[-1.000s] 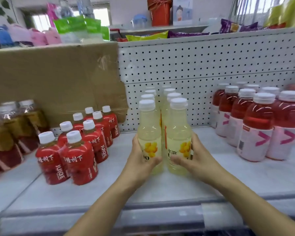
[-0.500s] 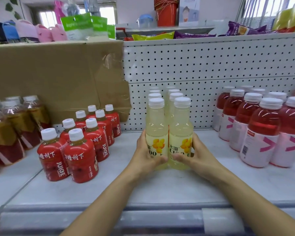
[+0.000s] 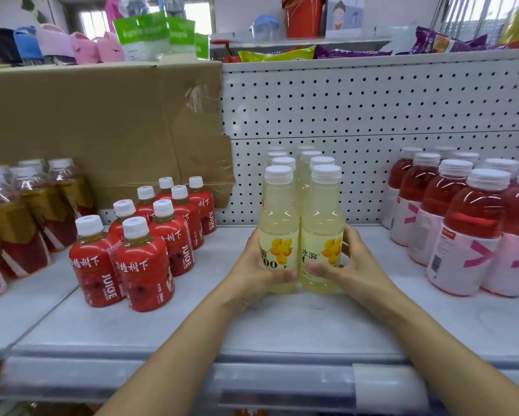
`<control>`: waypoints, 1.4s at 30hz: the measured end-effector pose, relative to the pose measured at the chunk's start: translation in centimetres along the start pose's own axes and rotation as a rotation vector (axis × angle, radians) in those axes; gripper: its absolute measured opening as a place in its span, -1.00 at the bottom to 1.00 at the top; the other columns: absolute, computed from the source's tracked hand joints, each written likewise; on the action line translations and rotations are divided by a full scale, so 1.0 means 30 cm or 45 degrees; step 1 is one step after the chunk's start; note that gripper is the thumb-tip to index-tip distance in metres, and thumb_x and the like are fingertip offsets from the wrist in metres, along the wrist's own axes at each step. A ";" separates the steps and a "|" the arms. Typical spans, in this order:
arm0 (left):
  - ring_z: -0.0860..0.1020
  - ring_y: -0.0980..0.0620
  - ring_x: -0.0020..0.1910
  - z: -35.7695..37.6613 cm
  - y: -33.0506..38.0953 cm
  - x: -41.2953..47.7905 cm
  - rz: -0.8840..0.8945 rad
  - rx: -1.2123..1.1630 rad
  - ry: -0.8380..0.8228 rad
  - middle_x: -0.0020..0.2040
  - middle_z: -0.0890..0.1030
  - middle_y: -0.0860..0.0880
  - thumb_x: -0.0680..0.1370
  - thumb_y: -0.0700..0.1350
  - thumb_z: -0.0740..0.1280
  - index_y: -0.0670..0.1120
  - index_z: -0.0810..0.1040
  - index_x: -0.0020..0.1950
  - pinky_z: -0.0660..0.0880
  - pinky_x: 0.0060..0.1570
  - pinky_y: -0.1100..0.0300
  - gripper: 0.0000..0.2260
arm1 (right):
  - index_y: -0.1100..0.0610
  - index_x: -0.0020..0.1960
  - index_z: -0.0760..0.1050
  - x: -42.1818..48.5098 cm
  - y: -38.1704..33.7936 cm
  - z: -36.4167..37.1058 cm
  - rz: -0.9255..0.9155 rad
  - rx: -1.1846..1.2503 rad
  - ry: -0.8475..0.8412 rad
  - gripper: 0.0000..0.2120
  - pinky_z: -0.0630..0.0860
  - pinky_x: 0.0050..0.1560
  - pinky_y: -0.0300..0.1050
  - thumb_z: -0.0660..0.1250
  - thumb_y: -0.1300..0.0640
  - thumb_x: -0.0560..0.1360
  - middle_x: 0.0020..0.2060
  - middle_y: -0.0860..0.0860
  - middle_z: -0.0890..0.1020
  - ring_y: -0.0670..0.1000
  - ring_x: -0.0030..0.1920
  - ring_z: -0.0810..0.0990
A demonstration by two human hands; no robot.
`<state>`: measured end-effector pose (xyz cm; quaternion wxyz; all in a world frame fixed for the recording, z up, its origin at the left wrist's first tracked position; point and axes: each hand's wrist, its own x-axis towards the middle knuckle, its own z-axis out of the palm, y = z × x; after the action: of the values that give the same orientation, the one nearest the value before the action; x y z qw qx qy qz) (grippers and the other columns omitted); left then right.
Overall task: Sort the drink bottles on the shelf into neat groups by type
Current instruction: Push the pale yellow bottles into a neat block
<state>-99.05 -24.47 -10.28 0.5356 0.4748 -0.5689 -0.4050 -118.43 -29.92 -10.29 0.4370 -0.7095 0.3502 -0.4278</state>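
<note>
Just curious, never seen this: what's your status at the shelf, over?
Left hand grips front-left yellow bottle, right hand grips front-right yellow bottle. Both upright on shelf. Red juice bottles and pink-label bottles stand clear either side.

White pegboard [image 3: 372,115] backing, cardboard [image 3: 102,121] left, bright windows [image 3: 198,13].
</note>
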 end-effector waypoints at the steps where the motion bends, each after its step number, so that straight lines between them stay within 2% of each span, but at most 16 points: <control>1: 0.64 -0.08 0.16 0.008 0.000 0.000 0.020 -0.010 0.010 0.22 0.63 -0.12 0.37 -0.45 0.51 -0.04 0.29 0.44 0.62 0.09 0.00 -0.24 | -0.10 0.45 0.22 0.003 0.001 0.001 -0.007 -0.005 0.012 -0.10 0.50 0.03 -0.36 0.63 0.01 0.25 0.24 -0.23 0.51 -0.35 0.24 0.43; 4: 0.64 -0.06 0.17 0.023 0.000 0.000 0.057 -0.017 0.021 0.23 0.62 -0.11 0.35 -0.41 0.54 -0.03 0.28 0.43 0.61 0.06 0.07 -0.23 | -0.11 0.46 0.20 0.011 0.006 0.001 -0.018 -0.060 0.006 -0.07 0.48 0.22 -0.18 0.65 -0.01 0.25 0.28 -0.18 0.49 -0.27 0.28 0.44; 8: 0.65 0.03 0.13 0.030 -0.001 -0.004 0.063 0.010 0.044 0.22 0.60 -0.09 0.39 -0.45 0.49 -0.05 0.22 0.46 0.60 -0.02 0.18 -0.23 | -0.16 0.47 0.19 0.007 0.013 -0.005 -0.008 -0.096 -0.036 -0.01 0.49 0.28 -0.07 0.64 -0.13 0.18 0.32 -0.15 0.46 -0.19 0.31 0.45; 10: 0.65 0.07 0.12 0.042 -0.001 -0.006 0.085 0.028 0.079 0.23 0.59 -0.07 0.37 -0.36 0.55 -0.01 0.26 0.42 0.60 -0.04 0.22 -0.25 | -0.13 0.45 0.22 0.003 0.002 0.002 -0.018 -0.137 0.010 -0.03 0.49 0.23 -0.18 0.64 -0.13 0.17 0.30 -0.14 0.45 -0.18 0.28 0.46; 12: 0.62 0.07 0.17 0.046 -0.008 -0.005 0.110 0.103 0.149 0.26 0.56 -0.06 0.29 -0.16 0.66 0.11 0.32 0.33 0.61 0.02 0.17 -0.25 | -0.05 0.36 0.26 -0.002 -0.017 0.019 -0.047 -0.263 0.136 -0.12 0.45 0.11 -0.30 0.65 -0.08 0.18 0.21 -0.12 0.40 -0.13 0.22 0.45; 14: 0.59 0.05 0.22 0.037 -0.020 -0.009 0.114 0.184 0.187 0.30 0.52 -0.07 0.21 -0.04 0.66 0.19 0.33 0.30 0.61 0.09 0.09 -0.23 | -0.02 0.23 0.28 0.001 -0.023 0.033 -0.095 -0.365 0.221 -0.21 0.47 0.07 -0.23 0.66 -0.07 0.17 0.13 -0.09 0.41 -0.09 0.15 0.46; 18: 0.52 0.07 0.29 0.020 -0.027 -0.022 0.111 0.267 0.172 0.34 0.46 -0.02 0.25 -0.09 0.58 0.41 0.32 0.24 0.59 0.17 0.05 -0.27 | 0.05 0.15 0.34 0.009 -0.012 0.027 -0.084 -0.286 0.175 -0.39 0.50 -0.09 -0.29 0.64 0.06 0.26 0.03 -0.05 0.55 -0.12 0.02 0.57; 22: 0.48 0.09 0.34 0.022 -0.017 -0.029 0.081 0.350 0.186 0.35 0.45 0.02 0.25 -0.03 0.56 0.53 0.31 0.18 0.51 0.28 0.01 -0.29 | 0.00 0.23 0.36 0.000 -0.002 0.013 -0.105 -0.209 0.070 -0.44 0.55 0.00 -0.22 0.57 0.13 0.34 0.06 -0.10 0.58 -0.16 0.06 0.59; 25: 0.45 0.10 0.36 0.023 -0.013 -0.034 0.062 0.392 0.197 0.35 0.45 0.05 0.26 -0.01 0.56 0.47 0.29 0.25 0.48 0.32 0.00 -0.27 | -0.04 0.27 0.30 -0.003 0.003 0.018 -0.108 -0.294 0.079 -0.41 0.51 0.15 -0.15 0.53 0.10 0.36 0.14 -0.08 0.44 -0.16 0.13 0.50; 28: 0.45 0.12 0.36 0.020 -0.007 -0.034 0.070 0.408 0.177 0.36 0.45 0.05 0.28 -0.04 0.58 0.35 0.27 0.36 0.49 0.32 0.02 -0.22 | -0.04 0.41 0.22 0.000 0.006 0.015 -0.156 -0.344 0.132 -0.22 0.40 0.24 -0.24 0.56 0.11 0.32 0.19 -0.09 0.32 -0.14 0.25 0.38; 30: 0.52 0.13 0.30 0.021 -0.006 -0.031 0.062 0.332 0.124 0.36 0.48 0.01 0.36 -0.23 0.57 0.23 0.22 0.44 0.55 0.22 0.13 -0.18 | -0.12 0.47 0.17 0.003 0.007 0.017 -0.102 -0.182 0.023 -0.14 0.39 0.28 -0.26 0.55 0.10 0.31 0.28 -0.06 0.33 -0.18 0.28 0.39; 33: 0.62 0.20 0.13 0.036 0.006 -0.037 0.040 0.204 0.039 0.24 0.56 0.01 0.43 -0.47 0.44 0.01 0.09 0.54 0.58 -0.02 0.27 -0.15 | -0.19 0.45 0.15 0.016 0.025 0.019 -0.053 0.027 -0.102 -0.13 0.48 0.32 0.00 0.52 0.04 0.26 0.38 -0.01 0.36 -0.09 0.30 0.49; 37: 0.63 0.27 0.05 0.043 0.003 -0.036 -0.001 0.186 0.069 0.20 0.55 0.01 0.44 -0.48 0.42 -0.07 0.06 0.54 0.57 -0.08 0.32 -0.18 | -0.19 0.45 0.13 0.018 0.030 0.021 -0.051 0.040 -0.082 -0.12 0.48 0.33 0.02 0.52 0.09 0.28 0.38 0.00 0.35 -0.06 0.31 0.48; 40: 0.62 0.29 0.05 0.044 0.018 -0.046 -0.013 0.224 0.117 0.20 0.55 0.03 0.43 -0.46 0.44 -0.08 0.14 0.50 0.56 -0.07 0.33 -0.23 | -0.12 0.43 0.17 0.012 0.020 0.025 -0.078 -0.064 -0.001 -0.16 0.47 0.32 0.02 0.54 0.12 0.29 0.33 0.01 0.37 -0.06 0.30 0.46; 42: 0.60 0.27 0.13 0.040 0.037 -0.063 -0.007 0.275 0.165 0.22 0.55 0.08 0.43 -0.38 0.49 -0.03 0.18 0.50 0.57 0.01 0.29 -0.23 | -0.08 0.46 0.17 0.006 0.006 0.023 -0.101 -0.084 0.031 -0.14 0.48 0.30 -0.01 0.56 0.11 0.29 0.34 -0.02 0.37 -0.11 0.29 0.45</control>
<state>-100.42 -22.45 -9.74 0.5157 0.5565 -0.5722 -0.3114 -117.76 -29.92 -10.59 0.3917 -0.7316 0.3409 -0.4417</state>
